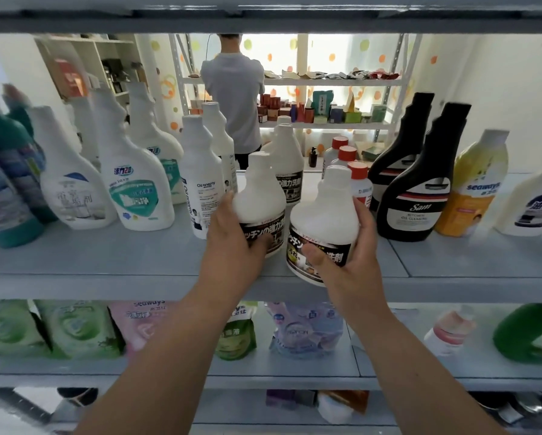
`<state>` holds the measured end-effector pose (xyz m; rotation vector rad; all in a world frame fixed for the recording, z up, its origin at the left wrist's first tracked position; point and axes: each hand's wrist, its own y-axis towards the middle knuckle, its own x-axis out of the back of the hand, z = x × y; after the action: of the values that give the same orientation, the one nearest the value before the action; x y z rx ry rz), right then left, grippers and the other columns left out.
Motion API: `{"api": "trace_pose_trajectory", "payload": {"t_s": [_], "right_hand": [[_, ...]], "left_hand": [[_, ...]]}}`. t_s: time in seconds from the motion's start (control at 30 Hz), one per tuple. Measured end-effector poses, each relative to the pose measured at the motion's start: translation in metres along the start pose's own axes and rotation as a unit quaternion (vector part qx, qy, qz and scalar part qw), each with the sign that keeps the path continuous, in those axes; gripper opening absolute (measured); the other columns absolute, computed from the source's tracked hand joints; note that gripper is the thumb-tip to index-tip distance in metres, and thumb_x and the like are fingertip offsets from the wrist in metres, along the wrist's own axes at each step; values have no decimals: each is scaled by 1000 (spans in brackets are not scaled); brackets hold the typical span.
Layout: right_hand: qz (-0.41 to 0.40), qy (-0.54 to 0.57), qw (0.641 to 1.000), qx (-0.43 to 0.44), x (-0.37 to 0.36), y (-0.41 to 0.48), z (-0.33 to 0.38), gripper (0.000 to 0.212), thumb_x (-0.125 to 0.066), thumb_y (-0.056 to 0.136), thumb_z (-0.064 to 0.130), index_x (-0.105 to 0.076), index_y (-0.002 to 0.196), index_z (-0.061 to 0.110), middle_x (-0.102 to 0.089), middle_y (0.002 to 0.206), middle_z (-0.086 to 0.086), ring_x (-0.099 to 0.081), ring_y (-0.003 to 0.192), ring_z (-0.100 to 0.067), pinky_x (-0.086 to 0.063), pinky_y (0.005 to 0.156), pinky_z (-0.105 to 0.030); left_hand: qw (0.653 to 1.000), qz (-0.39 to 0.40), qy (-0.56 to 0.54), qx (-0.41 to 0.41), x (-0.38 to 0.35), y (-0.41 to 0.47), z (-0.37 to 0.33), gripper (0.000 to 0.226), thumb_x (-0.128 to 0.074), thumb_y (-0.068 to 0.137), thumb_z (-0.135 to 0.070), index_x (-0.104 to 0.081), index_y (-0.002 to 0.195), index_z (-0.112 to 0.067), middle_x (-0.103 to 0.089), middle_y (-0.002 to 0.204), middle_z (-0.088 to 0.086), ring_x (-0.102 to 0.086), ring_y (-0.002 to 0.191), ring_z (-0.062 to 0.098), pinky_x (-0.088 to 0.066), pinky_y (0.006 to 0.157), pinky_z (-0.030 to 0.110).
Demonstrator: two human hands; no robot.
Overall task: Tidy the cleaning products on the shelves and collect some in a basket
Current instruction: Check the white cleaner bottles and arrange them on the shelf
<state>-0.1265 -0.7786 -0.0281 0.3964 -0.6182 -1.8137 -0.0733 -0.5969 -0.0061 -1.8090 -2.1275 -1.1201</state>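
A grey shelf [112,262] is carrying white bottles [138,171] at left, red-capped bottles [346,155] behind the middle, black bottles [411,202] and a yellow bottle [470,196] standing at right.

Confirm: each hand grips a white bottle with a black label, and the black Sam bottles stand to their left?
Wrong side: the head view shows the black Sam bottles to their right. The left hand grips the left white bottle, the right hand the right white bottle, both black-labelled.
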Motion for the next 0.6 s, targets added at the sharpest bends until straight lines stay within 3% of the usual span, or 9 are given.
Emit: {"api": "trace_pose_trajectory", "payload": {"t_s": [0.07, 0.2, 0.33, 0.37, 0.43, 0.47, 0.6], "right_hand": [[-2, -10, 1000, -3, -5, 1, 1, 85, -85, 85, 20, -34, 138, 63, -47, 132, 38, -52, 123, 10, -49, 92, -8], [15, -48, 999, -19, -21, 9, 2, 81, -82, 85, 27, -27, 135, 58, -42, 135, 28, -48, 119, 14, -44, 91, -4], [21, -115, 993, -33, -44, 22, -1, 82, -82, 87, 20, -26, 146, 32, -39, 138, 10, -45, 123, -5, -40, 102, -11], [26, -131, 991, -32, -50, 24, -3, 83, -81, 86, 17, -25, 146, 29, -37, 135, 13, -43, 121, -1, -38, 100, -7], [44, -146, 988, -37, -59, 27, -8, 89, -80, 82, 16, -18, 140, 44, -32, 128, 25, -40, 112, 17, -35, 88, 4], [58, -154, 985, -46, -62, 30, -9, 91, -80, 82, 18, -17, 138, 50, -34, 128, 24, -40, 113, 20, -36, 84, 3], [108, -222, 966, -73, -77, 48, -14, 97, -77, 87, 29, -5, 150, 46, -41, 148, -5, -49, 116, -12, -40, 95, -27]], "left_hand": [[1000, -8, -8, -7, 16, -13, 7, 91, -81, 85, -24, -24, 157, -16, -35, 155, 12, -38, 140, 29, -38, 115, 45], [999, -22, -29, -6, 43, -23, 27, 87, -84, 80, -24, -33, 151, -22, -43, 146, 5, -43, 122, 11, -39, 100, 31], [1000, -7, -28, 8, 62, -14, 47, 87, -85, 79, -27, -33, 148, -28, -45, 142, 2, -48, 118, 14, -42, 93, 32], [999, -1, -32, 7, 65, -11, 52, 86, -85, 78, -28, -33, 146, -31, -46, 140, 0, -49, 116, 14, -43, 93, 32], [999, 15, -43, 1, 72, -6, 60, 85, -85, 77, -29, -33, 143, -35, -50, 136, -2, -53, 115, 14, -47, 92, 33], [999, 22, -46, -2, 74, -4, 64, 84, -86, 77, -30, -33, 142, -37, -52, 133, -3, -55, 114, 14, -48, 92, 32], [997, 32, -74, -3, 78, 4, 75, 80, -86, 76, -28, -34, 131, -54, -57, 124, -11, -61, 105, 3, -47, 83, 22]]}}
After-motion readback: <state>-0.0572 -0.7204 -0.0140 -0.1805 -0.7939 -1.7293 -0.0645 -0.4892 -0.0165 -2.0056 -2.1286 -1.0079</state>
